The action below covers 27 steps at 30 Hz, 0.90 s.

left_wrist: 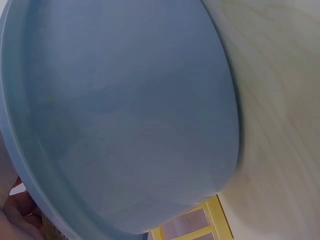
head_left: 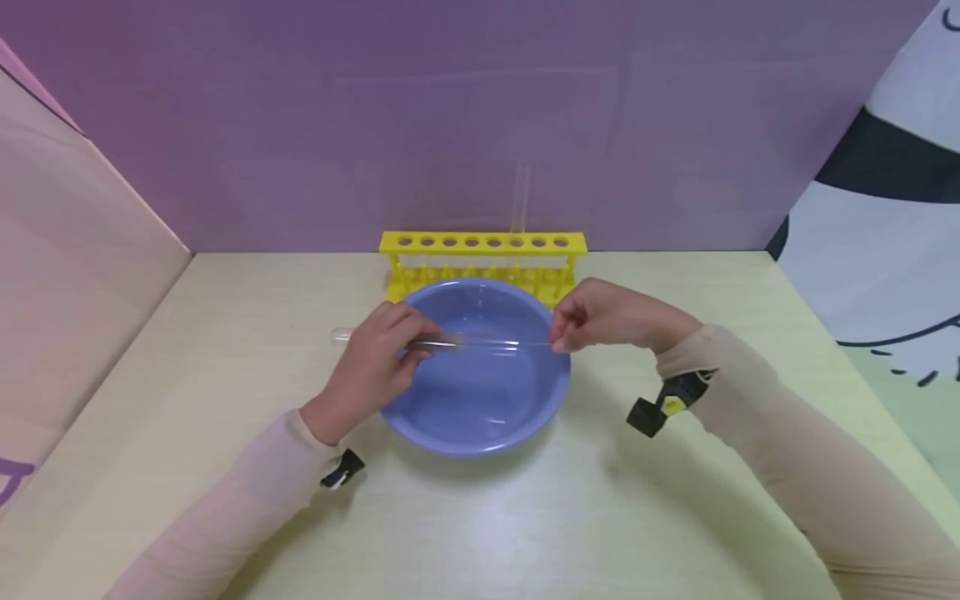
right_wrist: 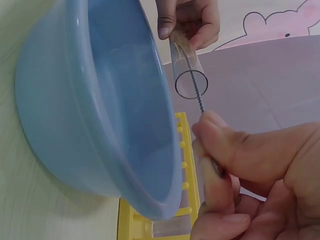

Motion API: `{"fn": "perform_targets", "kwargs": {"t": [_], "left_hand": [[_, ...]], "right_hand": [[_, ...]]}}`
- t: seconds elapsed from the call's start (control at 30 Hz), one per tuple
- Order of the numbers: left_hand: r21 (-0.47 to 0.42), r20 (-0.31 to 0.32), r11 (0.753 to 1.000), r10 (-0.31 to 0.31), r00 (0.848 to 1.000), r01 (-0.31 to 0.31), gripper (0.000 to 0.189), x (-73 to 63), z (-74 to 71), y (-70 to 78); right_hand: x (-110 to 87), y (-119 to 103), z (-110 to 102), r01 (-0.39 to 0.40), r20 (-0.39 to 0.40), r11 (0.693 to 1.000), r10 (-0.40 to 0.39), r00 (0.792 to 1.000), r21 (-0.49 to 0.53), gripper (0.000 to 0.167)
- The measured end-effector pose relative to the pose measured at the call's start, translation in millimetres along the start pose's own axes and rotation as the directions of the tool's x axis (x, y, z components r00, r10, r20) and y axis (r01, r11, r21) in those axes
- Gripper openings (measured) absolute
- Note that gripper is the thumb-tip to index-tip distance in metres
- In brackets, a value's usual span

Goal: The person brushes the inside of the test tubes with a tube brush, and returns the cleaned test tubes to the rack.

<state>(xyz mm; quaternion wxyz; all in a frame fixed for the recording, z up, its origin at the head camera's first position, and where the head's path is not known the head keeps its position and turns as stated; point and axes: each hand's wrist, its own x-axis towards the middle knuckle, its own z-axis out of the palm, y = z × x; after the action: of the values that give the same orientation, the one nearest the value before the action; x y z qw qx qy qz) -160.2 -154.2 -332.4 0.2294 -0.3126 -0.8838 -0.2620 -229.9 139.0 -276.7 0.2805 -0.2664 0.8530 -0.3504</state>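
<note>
My left hand (head_left: 375, 350) grips a clear glass test tube (head_left: 495, 342) held sideways above a blue plastic basin (head_left: 472, 408). The tube's rounded end sticks out to the left of that hand, its open mouth faces right. Inside it lies a test tube brush, its brownish bristles deep in the tube near the left fingers. The brush's twisted wire handle (right_wrist: 196, 90) comes out through the mouth. Thumb and fingers of my right hand (head_left: 622, 317) pinch this wire just beyond the basin's right rim. The left wrist view shows mostly the basin's outer wall (left_wrist: 140, 110).
Behind the basin stands a yellow test tube rack (head_left: 450, 243), partly hidden by the basin's rim. Another clear test tube (head_left: 520, 200) stands upright in it, right of centre. A purple wall panel (head_left: 300, 150) rises at the back of the pale wooden table (head_left: 262, 308).
</note>
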Motion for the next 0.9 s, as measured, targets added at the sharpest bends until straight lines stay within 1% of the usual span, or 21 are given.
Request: {"fn": "perform_targets", "kwargs": {"t": [0.1,0.27,0.37,0.47,0.63,0.77,0.83,0.9], "left_hand": [[-0.002,-0.004,1.0,0.0,1.0,0.0,0.024,0.3,0.1,0.3],[-0.007,-0.008,1.0,0.005,1.0,-0.005,0.025,0.1,1.1,0.4],[0.0,-0.008,1.0,0.004,1.0,-0.004,0.024,0.1,1.7,0.5],[0.008,0.0,1.0,-0.002,1.0,0.002,0.023,0.1,2.6,0.5],[0.011,0.024,1.0,-0.019,1.0,0.018,0.022,0.0,3.1,0.4],[0.013,0.032,0.999,-0.03,0.999,0.029,0.022,0.8,2.7,0.8],[0.014,0.037,0.999,-0.036,0.999,0.036,0.023,1.5,2.5,1.3],[0.014,0.044,0.999,-0.042,0.998,0.042,0.023,1.9,2.4,1.8]], "right_hand": [[1.9,-1.0,2.1,0.002,-0.015,1.0,-0.002,1.0,-0.008,0.004],[3.9,-2.9,6.2,0.02,-0.041,0.997,-0.023,0.999,-0.073,0.004],[4.3,-3.9,9.4,0.044,-0.064,0.992,-0.052,0.997,-0.119,0.005],[4.3,-4.6,13.6,0.074,-0.106,0.983,-0.092,0.99,-0.167,0.007],[1.6,-8.9,22.9,0.128,-0.189,0.963,-0.176,0.966,-0.237,0.008],[-1.9,-14.7,32.4,0.135,-0.255,0.947,-0.213,0.943,-0.29,0.007],[-3.4,-17.1,37.3,0.144,-0.284,0.93,-0.247,0.926,-0.338,0.007],[-4.6,-19.3,42.1,0.159,-0.309,0.904,-0.295,0.904,-0.397,0.008]]}}
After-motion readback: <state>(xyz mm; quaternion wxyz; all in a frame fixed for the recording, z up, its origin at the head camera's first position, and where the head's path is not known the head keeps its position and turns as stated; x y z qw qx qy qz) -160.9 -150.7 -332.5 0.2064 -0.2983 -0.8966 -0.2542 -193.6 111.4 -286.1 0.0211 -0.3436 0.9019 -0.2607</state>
